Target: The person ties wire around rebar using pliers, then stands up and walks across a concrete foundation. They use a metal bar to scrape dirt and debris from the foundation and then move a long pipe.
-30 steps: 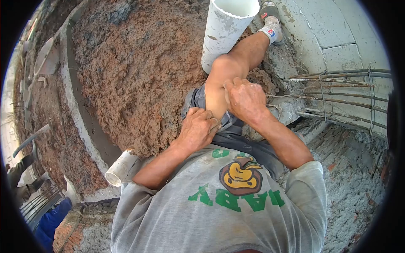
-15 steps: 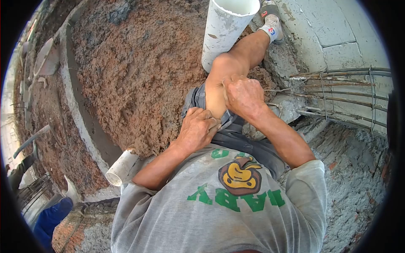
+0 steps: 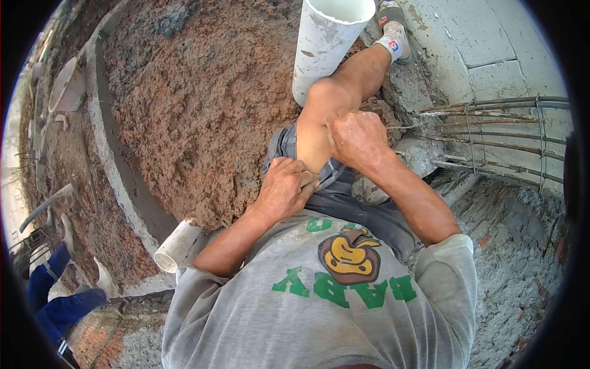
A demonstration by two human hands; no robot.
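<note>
Nearest: grey short-sleeved T-shirt (image 3: 295,320), green letters and yellow-brown print, letters upside down in view. Next, dark grey cloth shorts (image 3: 372,221), pushed back on the thigh, hem bunched, check-patterned cloth showing at the edge.

Left hand (image 3: 286,187): at the hem of the shorts, fingers curled, grip narrow, over cloth and skin. Right hand (image 3: 358,141): close above the bare bent leg (image 3: 312,144), thumb and forefinger close together near the knee, grip narrow; cannot tell what, if anything, between them. Thin pale strand (image 3: 402,126) just right of the right hand; cannot tell if held.

Bare leg: between both hands, knee pointing away from the shirt; shin's long axis slanting up and right in view, to a white sock (image 3: 392,44) and dark open-toed sandal (image 3: 391,17).

Left of the shirt, short white plastic pipe (image 3: 176,247), open end toward lower left. Beside the knee, large white plastic pipe (image 3: 326,55), long axis mostly up the view, tilted slightly right, open mouth at top.

Reddish-brown wet mound (image 3: 203,111) left of the leg, bordered by grey concrete edging (image 3: 114,157). Right: rusty steel rebar cage (image 3: 507,136), bars running sideways; pale block wall (image 3: 491,37) behind. Far lower left: another person's blue-trousered legs (image 3: 74,307).
</note>
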